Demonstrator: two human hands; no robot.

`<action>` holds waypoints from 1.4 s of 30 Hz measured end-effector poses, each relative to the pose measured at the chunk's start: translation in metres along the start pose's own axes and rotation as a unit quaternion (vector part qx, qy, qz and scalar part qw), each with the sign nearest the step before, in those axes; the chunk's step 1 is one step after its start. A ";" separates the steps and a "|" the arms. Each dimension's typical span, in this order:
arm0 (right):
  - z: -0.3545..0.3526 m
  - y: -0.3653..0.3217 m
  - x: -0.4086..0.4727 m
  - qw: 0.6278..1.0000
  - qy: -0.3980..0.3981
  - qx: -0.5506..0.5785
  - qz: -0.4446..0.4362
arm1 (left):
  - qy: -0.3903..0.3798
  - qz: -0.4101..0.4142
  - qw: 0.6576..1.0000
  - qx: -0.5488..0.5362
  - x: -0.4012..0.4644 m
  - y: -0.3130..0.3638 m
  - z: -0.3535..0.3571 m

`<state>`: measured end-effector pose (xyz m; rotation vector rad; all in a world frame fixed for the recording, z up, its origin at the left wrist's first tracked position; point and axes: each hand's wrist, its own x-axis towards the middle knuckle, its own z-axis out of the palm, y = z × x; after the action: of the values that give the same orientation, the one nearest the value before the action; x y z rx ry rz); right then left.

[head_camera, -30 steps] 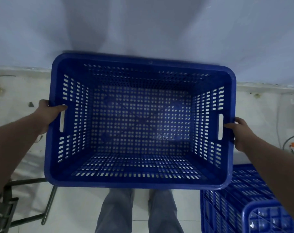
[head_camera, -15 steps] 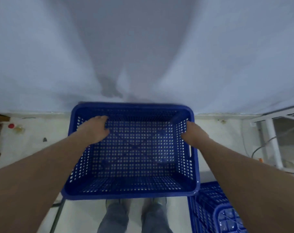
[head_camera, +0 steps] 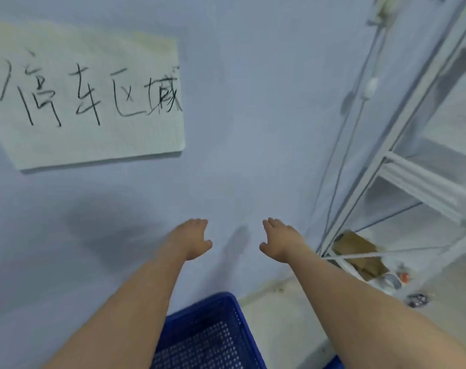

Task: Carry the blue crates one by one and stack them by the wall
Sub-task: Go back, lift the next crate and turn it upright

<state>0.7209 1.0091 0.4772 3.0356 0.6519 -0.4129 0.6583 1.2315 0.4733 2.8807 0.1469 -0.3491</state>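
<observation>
Left hand (head_camera: 190,239) and right hand (head_camera: 278,241): centre frame, both empty, fingers straight, raised before the wall (head_camera: 253,115) | blue crate (head_camera: 207,334): bottom centre, set against the wall, likely placed there for stacking | paper sign (head_camera: 93,97): upper left.

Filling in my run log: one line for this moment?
left hand: open, empty | right hand: open, empty | blue crate: below, by wall

The crate (head_camera: 207,334) is bright blue with rows of little holes. The wall (head_camera: 253,102) is pale blue. The paper sign (head_camera: 93,97) is white with black writing. The shelf frame (head_camera: 402,161) is white.
</observation>
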 end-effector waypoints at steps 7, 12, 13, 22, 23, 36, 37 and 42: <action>-0.115 0.073 -0.148 0.975 0.138 0.019 0.173 | 0.067 0.168 0.982 0.049 -0.034 0.135 -0.110; -0.147 0.122 -0.281 0.938 0.168 0.017 0.302 | 0.095 0.298 0.947 0.071 -0.082 0.250 -0.145; -0.150 0.131 -0.310 0.929 0.170 0.017 0.328 | 0.098 0.322 0.939 0.074 -0.094 0.274 -0.147; -0.154 0.205 -0.539 0.839 0.195 0.049 0.505 | 0.099 0.474 0.865 0.128 -0.231 0.473 -0.131; -0.150 0.214 -0.563 0.831 0.192 0.047 0.520 | 0.099 0.485 0.859 0.129 -0.246 0.495 -0.127; -0.076 0.321 -0.824 0.771 0.125 0.047 0.622 | 0.068 0.568 0.804 0.161 -0.422 0.707 -0.036; -0.074 0.330 -0.832 0.770 0.124 0.052 0.624 | 0.068 0.565 0.806 0.165 -0.424 0.717 -0.034; -0.075 0.379 -0.848 0.773 0.142 0.064 0.616 | 0.072 0.541 0.820 0.173 -0.417 0.764 -0.025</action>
<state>0.1485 0.3272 0.7507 2.8265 -1.3999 0.0791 0.3582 0.4690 0.7674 2.7349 -1.5952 0.0892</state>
